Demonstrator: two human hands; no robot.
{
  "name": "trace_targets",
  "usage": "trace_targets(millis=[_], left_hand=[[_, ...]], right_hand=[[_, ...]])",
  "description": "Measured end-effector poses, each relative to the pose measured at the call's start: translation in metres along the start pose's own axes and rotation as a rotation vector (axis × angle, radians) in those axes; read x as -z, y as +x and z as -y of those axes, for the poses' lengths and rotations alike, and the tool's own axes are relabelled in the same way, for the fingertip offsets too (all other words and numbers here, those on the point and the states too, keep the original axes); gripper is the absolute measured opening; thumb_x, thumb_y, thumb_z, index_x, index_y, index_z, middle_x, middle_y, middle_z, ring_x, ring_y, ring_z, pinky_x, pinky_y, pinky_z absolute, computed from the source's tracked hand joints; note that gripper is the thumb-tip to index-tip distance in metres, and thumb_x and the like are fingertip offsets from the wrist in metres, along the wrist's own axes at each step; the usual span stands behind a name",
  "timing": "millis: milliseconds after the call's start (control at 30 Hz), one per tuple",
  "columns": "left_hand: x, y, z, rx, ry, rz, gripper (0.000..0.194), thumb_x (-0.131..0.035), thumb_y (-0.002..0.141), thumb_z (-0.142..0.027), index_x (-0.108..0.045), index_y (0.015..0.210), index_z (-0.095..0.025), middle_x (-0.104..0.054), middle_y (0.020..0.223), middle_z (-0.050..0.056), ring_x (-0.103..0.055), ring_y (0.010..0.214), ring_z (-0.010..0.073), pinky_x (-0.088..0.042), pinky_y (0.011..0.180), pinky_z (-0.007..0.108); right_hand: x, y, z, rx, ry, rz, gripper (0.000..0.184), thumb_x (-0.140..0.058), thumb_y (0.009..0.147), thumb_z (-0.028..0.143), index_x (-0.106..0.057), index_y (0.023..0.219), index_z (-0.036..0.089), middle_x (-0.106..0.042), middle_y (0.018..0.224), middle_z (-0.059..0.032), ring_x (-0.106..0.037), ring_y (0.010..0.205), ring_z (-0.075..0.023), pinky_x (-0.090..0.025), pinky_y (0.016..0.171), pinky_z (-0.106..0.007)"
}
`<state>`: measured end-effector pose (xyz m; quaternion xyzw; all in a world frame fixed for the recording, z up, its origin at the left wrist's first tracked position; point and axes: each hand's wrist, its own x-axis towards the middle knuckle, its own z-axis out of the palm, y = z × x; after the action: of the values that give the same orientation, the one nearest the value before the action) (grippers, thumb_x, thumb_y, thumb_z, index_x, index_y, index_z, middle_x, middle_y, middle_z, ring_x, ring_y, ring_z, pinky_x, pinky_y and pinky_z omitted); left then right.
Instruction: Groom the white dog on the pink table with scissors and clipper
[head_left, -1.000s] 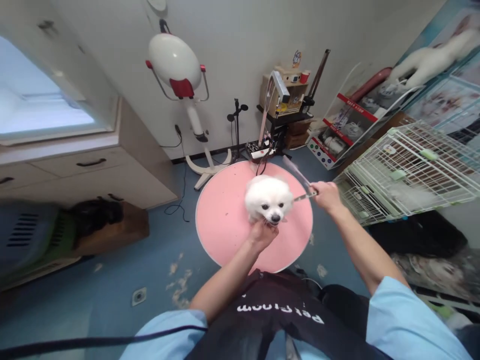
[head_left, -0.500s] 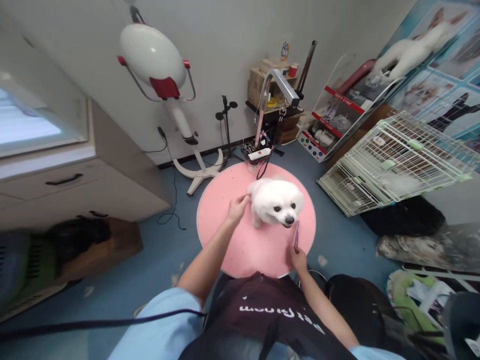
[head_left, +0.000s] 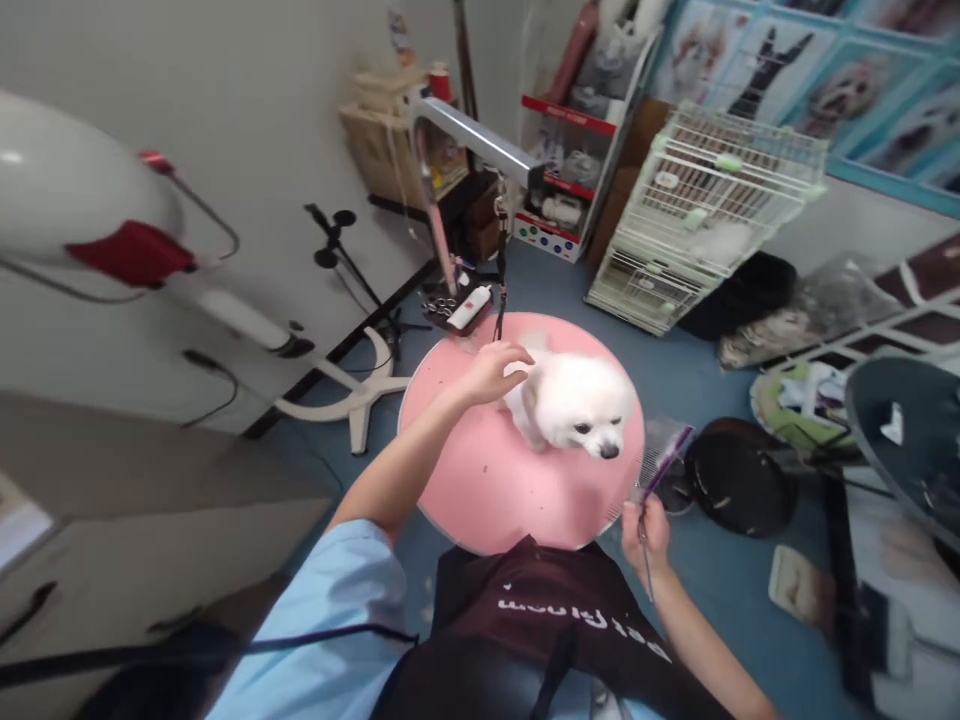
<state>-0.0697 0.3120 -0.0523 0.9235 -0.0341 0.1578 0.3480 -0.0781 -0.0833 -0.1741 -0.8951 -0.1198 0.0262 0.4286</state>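
Note:
A fluffy white dog [head_left: 581,400] sits on a round pink grooming table [head_left: 480,480], its muzzle towards the right front. Over the dog's back, my left hand [head_left: 495,372] has its fingers curved and parted, holding nothing; whether the fingertips touch the coat I cannot tell. Beyond the table's right front edge, my right hand [head_left: 646,535] grips a purple-backed comb [head_left: 667,462], its teeth pointing left. A thin metal tool [head_left: 647,575], perhaps scissors, runs down from the same hand; its exact kind is unclear.
A silver grooming arm [head_left: 480,138] with a hanging black strap [head_left: 502,250] rises behind the table. At its foot, a tray holds white clippers [head_left: 469,307] and scissors. A white wire cage [head_left: 705,200] stands back right, a stand dryer [head_left: 82,190] left, a black round stool [head_left: 739,475] right.
The view has swung right. My right hand has carried the comb away from the dog's muzzle, out to the right. My left hand has opened and shifted onto or over the dog's back.

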Motion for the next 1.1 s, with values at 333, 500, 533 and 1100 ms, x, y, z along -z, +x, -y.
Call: trace_targets(millis=[333, 500, 533, 1100], left_hand=[[0.006, 0.039, -0.027, -0.320, 0.388, 0.313, 0.022, -0.054, 0.091, -0.022, -0.076, 0.088, -0.019, -0.072, 0.106, 0.010, -0.061, 0.103, 0.0260, -0.041, 0.093, 0.044], [0.020, 0.048, -0.063, -0.405, 0.485, 0.383, 0.026, -0.051, 0.092, -0.023, -0.074, 0.085, -0.015, -0.072, 0.105, 0.011, -0.061, 0.099, 0.0263, -0.041, 0.091, 0.043], [0.020, 0.049, -0.071, -0.405, 0.499, 0.399, 0.026, -0.050, 0.092, -0.022, -0.074, 0.085, -0.015, -0.072, 0.104, 0.012, -0.061, 0.097, 0.0260, -0.042, 0.090, 0.043], [-0.021, 0.064, -0.095, -0.074, 0.156, 0.364, 0.022, -0.052, 0.083, -0.019, -0.072, 0.074, -0.018, -0.072, 0.088, 0.007, -0.063, 0.082, 0.0208, -0.047, 0.078, 0.033]], right_hand=[[-0.087, -0.074, -0.021, -0.577, -0.277, 0.244, 0.025, -0.047, 0.087, 0.035, -0.064, 0.090, 0.018, -0.070, 0.083, -0.0091, -0.064, 0.077, -0.0226, -0.041, 0.067, -0.029], [-0.069, -0.058, -0.017, -0.591, -0.235, 0.215, 0.037, -0.046, 0.091, 0.038, -0.073, 0.102, 0.016, -0.075, 0.103, -0.0146, -0.068, 0.094, -0.0260, -0.044, 0.077, -0.031], [-0.062, -0.053, -0.012, -0.576, -0.174, 0.145, 0.040, -0.044, 0.091, 0.040, -0.073, 0.103, 0.015, -0.075, 0.103, -0.0155, -0.068, 0.093, -0.0263, -0.045, 0.077, -0.032], [0.028, 0.118, 0.199, 0.373, -0.460, 0.267, 0.021, -0.055, 0.078, 0.022, -0.074, 0.087, 0.018, -0.075, 0.088, -0.0087, -0.064, 0.080, -0.0218, -0.040, 0.074, -0.030]])
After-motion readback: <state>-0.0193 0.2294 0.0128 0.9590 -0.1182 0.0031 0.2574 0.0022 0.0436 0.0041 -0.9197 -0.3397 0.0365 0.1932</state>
